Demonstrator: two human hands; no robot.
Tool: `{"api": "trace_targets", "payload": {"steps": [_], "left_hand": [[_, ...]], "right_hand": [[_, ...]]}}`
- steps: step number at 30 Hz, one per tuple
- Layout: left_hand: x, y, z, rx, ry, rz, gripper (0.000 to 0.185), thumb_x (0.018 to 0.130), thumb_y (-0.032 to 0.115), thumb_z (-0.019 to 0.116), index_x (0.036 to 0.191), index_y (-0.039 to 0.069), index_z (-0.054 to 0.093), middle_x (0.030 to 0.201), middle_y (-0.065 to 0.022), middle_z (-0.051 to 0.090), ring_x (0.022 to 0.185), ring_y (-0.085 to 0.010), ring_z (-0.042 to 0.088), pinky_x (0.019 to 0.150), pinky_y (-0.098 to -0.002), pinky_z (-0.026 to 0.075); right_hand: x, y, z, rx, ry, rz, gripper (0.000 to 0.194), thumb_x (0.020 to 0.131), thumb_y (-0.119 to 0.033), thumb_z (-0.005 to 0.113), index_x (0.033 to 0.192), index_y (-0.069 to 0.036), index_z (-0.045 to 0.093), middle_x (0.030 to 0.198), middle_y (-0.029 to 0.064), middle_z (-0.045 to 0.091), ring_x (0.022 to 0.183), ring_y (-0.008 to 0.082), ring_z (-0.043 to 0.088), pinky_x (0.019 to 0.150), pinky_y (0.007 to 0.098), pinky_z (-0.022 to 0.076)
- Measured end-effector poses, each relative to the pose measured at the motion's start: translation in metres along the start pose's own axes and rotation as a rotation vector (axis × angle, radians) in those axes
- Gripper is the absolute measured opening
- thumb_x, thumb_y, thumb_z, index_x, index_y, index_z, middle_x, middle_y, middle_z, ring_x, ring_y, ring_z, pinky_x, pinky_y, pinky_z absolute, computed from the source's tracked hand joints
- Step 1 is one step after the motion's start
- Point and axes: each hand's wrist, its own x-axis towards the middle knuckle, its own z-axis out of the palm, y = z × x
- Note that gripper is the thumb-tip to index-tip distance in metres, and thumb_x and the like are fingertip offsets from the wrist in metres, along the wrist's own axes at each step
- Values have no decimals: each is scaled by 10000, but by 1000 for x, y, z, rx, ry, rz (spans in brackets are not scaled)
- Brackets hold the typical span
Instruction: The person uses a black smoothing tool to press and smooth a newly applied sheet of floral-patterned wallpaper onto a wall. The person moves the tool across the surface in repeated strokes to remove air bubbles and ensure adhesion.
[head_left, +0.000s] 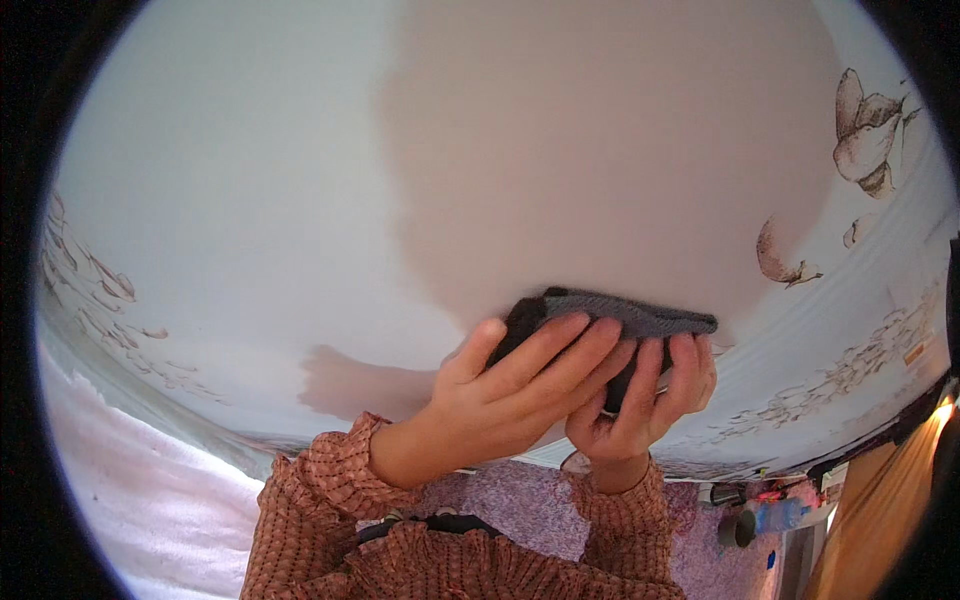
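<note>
My left hand (510, 390) reaches in from the lower left, its fingers spread over a dark grey and black folded cloth item (622, 309). From the right, my right hand (652, 397) grips the lower part of the same item, with its fingers bent around it. Both hands are close together, the left partly in front of the right. Behind them is a pale surface (247, 187) with printed brown flower motifs; whether the item touches it cannot be told. What exactly the item is stays unclear, since my fingers cover much of it.
Below lies a speckled pinkish carpet (517, 502). At the lower right are a plastic water bottle (780, 516), a dark cup-like container (736, 529) and an orange-brown curtain (862, 517). White fabric (165, 495) hangs or lies at the lower left.
</note>
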Motion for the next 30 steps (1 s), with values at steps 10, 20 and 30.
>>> {"api": "trace_targets", "payload": {"steps": [10,20,30], "left_hand": [[-99,24,21,-9,-295,77,374,774,266,531,1144,212,557,1210,62,471,1079,-96,419,823,-346,300],[-26,31,23,-49,-118,46,381,795,250,519,1170,184,532,1247,73,464,1114,-64,428,790,-292,344],[-183,51,50,-1,-538,193,387,748,293,525,1130,257,577,1174,65,484,1018,-88,457,943,-451,216]], "right_hand": [[-116,-8,3,8,-147,-16,276,761,-230,526,957,-41,564,1090,105,452,1086,315,420,969,513,208],[-61,21,0,-18,15,31,334,799,-218,502,1023,27,533,1128,185,430,1111,365,382,929,516,240],[-228,-17,-1,45,-378,73,281,791,-248,526,972,-33,542,1115,94,394,1117,292,381,983,523,202]]}}
